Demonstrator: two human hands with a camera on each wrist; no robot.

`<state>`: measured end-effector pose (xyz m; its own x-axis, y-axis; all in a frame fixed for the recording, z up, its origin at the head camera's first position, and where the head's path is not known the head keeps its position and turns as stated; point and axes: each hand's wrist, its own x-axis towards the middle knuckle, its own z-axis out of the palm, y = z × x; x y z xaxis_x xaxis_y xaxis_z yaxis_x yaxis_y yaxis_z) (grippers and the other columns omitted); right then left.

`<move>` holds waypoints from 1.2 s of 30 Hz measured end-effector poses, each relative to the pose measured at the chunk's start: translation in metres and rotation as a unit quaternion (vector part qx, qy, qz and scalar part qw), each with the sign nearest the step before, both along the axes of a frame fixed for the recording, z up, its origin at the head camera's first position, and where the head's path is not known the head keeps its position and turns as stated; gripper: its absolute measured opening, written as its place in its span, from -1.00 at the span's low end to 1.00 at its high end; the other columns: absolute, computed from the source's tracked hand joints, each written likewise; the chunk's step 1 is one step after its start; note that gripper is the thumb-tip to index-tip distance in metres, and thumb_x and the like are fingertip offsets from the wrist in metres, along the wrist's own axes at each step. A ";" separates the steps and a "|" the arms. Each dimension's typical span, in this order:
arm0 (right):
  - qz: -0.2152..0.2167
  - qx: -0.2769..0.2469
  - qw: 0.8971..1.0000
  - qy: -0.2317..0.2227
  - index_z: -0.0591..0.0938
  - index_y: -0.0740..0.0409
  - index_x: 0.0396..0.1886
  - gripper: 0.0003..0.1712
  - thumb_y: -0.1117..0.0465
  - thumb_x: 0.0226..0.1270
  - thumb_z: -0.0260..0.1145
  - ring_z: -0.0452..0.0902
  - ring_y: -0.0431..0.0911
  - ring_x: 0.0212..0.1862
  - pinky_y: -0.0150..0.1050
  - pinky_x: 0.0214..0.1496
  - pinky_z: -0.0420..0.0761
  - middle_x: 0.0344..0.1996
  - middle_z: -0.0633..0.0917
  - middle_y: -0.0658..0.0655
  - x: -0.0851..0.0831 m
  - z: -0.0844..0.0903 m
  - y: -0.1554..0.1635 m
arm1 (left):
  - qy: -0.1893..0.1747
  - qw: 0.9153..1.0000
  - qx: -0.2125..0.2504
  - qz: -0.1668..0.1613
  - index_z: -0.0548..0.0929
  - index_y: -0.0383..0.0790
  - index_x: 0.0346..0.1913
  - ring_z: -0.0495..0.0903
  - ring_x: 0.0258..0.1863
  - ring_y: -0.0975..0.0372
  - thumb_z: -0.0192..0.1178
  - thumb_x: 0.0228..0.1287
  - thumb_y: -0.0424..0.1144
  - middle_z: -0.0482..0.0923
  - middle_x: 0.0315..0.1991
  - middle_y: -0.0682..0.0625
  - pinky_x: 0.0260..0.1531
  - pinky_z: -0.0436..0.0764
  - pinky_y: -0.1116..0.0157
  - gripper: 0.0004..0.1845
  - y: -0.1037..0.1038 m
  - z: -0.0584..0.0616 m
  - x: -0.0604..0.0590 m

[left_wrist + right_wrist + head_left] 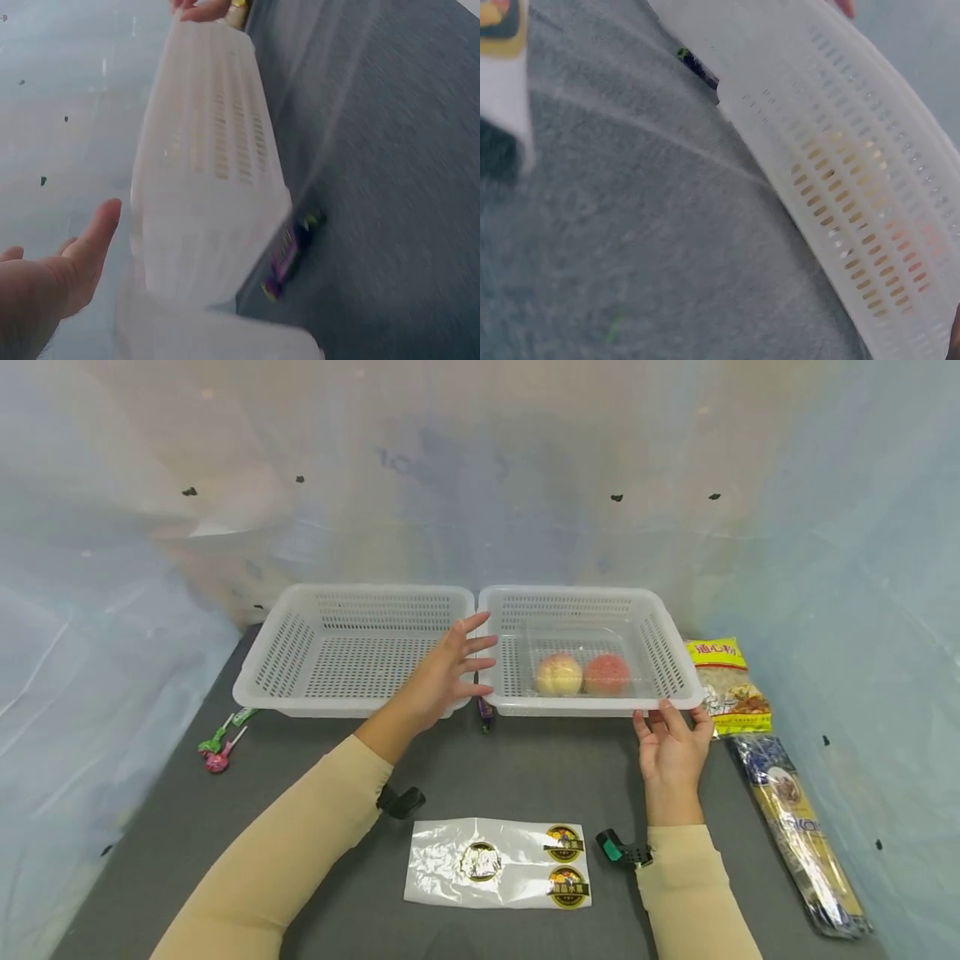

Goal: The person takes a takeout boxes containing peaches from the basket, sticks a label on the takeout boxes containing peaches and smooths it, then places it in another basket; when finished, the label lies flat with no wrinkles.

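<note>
Two white perforated plastic baskets stand side by side in the head view. Inside the right basket [585,707] is a clear plastic tray [525,647] with a pale yellow peach [558,674] and a red peach [607,674]. My right hand [672,760] grips that basket's rim near its front right corner; the left wrist view also shows its fingers [202,10] at the rim. My left hand [450,672] is held with fingers spread over the place where the baskets meet, holding nothing. The left basket [352,703] has nothing in it.
Two lollipops [217,762] and a small green wrapper [243,716] lie at left. A purple-wrapped candy [486,714] sits by the baskets' junction. A white printed bag [517,864] lies in front. At right are a yellow food packet [731,689] and a long noodle pack [802,835].
</note>
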<state>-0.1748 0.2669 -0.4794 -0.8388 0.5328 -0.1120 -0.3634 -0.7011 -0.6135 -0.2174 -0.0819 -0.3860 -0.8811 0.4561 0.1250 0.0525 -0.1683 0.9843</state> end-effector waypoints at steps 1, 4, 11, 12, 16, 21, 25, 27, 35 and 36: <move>0.002 0.004 1.000 0.003 0.23 0.11 0.42 -0.24 0.49 0.46 0.47 0.61 0.03 -0.09 -0.15 -0.23 0.76 0.56 0.31 0.30 0.000 0.000 0.000 | -0.008 1.000 0.007 0.000 0.14 0.13 0.77 0.33 0.53 -0.17 -0.23 0.74 0.33 0.26 0.63 -0.15 0.32 0.53 -0.23 -0.27 0.003 0.001 -0.001; 0.009 0.005 1.000 0.011 0.21 0.09 0.42 -0.24 0.49 0.48 0.46 0.62 0.04 -0.09 -0.15 -0.23 0.77 0.58 0.30 0.31 -0.001 0.000 -0.001 | -0.037 0.999 0.020 0.006 0.13 0.14 0.78 0.25 0.57 -0.24 -0.20 0.68 0.42 0.20 0.66 -0.18 0.36 0.46 -0.28 -0.19 0.015 0.003 -0.007; 0.013 -0.008 0.999 0.033 0.23 0.22 0.42 -0.36 0.51 0.55 0.35 0.64 0.04 -0.18 -0.14 -0.28 0.79 0.52 0.31 0.38 -0.003 -0.007 -0.001 | -0.109 0.993 0.047 0.027 0.07 0.18 0.79 -0.06 0.66 -0.35 -0.15 0.51 0.61 -0.10 0.75 -0.28 0.41 0.18 -0.48 -0.02 0.047 -0.007 -0.024; 0.016 -0.008 0.999 0.037 0.22 0.26 0.44 -0.37 0.50 0.57 0.34 0.63 0.04 -0.20 -0.13 -0.29 0.79 0.50 0.31 0.39 -0.003 -0.008 -0.001 | -0.115 0.992 0.049 0.032 0.06 0.19 0.79 -0.10 0.66 -0.35 -0.17 0.52 0.60 -0.14 0.75 -0.28 0.41 0.14 -0.50 -0.03 0.051 -0.009 -0.026; 0.022 0.011 0.998 0.051 0.17 0.38 0.48 -0.36 0.44 0.63 0.31 0.58 0.01 -0.24 -0.13 -0.28 0.81 0.43 0.32 0.44 -0.004 -0.012 -0.002 | -0.135 0.989 0.039 0.055 0.00 0.25 0.80 -0.19 0.68 -0.33 -0.21 0.52 0.61 -0.25 0.77 -0.24 0.41 0.02 -0.54 -0.04 0.066 -0.015 -0.034; 0.021 0.019 0.998 0.057 0.19 0.37 0.48 -0.39 0.44 0.65 0.28 0.59 0.01 -0.21 -0.14 -0.26 0.81 0.46 0.31 0.45 -0.004 -0.013 -0.002 | -0.186 0.978 0.027 0.094 -0.16 0.26 0.81 -0.18 0.65 -0.42 -0.17 0.45 0.65 -0.27 0.77 -0.27 0.39 0.01 -0.57 0.06 0.082 -0.017 -0.047; 0.021 0.013 0.998 0.061 0.19 0.37 0.48 -0.41 0.46 0.65 0.26 0.58 0.01 -0.22 -0.13 -0.26 0.81 0.45 0.31 0.45 -0.004 -0.013 -0.001 | -0.230 0.966 0.023 0.118 -0.17 0.25 0.82 -0.12 0.62 -0.47 -0.12 0.44 0.65 -0.24 0.76 -0.29 0.39 0.02 -0.57 0.08 0.090 -0.019 -0.058; 0.021 0.016 0.998 0.060 0.19 0.37 0.48 -0.41 0.46 0.66 0.26 0.59 0.01 -0.22 -0.13 -0.26 0.82 0.45 0.32 0.45 -0.004 -0.013 -0.001 | -0.252 0.960 0.024 0.122 -0.13 0.25 0.82 -0.12 0.62 -0.47 -0.09 0.44 0.64 -0.23 0.76 -0.29 0.39 0.01 -0.57 0.07 0.093 -0.021 -0.062; 0.015 0.023 0.998 0.057 0.16 0.39 0.53 -0.39 0.48 0.68 0.21 0.60 0.04 -0.19 -0.14 -0.26 0.81 0.46 0.31 0.46 -0.001 -0.012 -0.001 | -0.296 0.949 -0.017 0.103 0.13 -0.04 0.77 0.02 0.62 -0.39 0.05 0.52 0.51 -0.07 0.74 -0.29 0.42 0.16 -0.47 0.02 0.105 -0.029 -0.069; 0.014 0.022 0.998 0.057 0.16 0.40 0.52 -0.40 0.48 0.68 0.20 0.59 0.05 -0.19 -0.14 -0.27 0.81 0.46 0.30 0.47 -0.001 -0.012 -0.002 | -0.300 0.948 -0.019 0.101 0.15 -0.08 0.76 0.07 0.60 -0.40 0.12 0.52 0.47 -0.03 0.72 -0.33 0.43 0.17 -0.45 0.02 0.106 -0.031 -0.069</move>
<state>-0.1762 0.2653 -0.4912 -0.8599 0.5105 0.0076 -0.4123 -0.6855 -0.6002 -0.2859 0.0242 -0.4166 -0.8579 0.2648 -0.4402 -0.4923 -0.1789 0.8518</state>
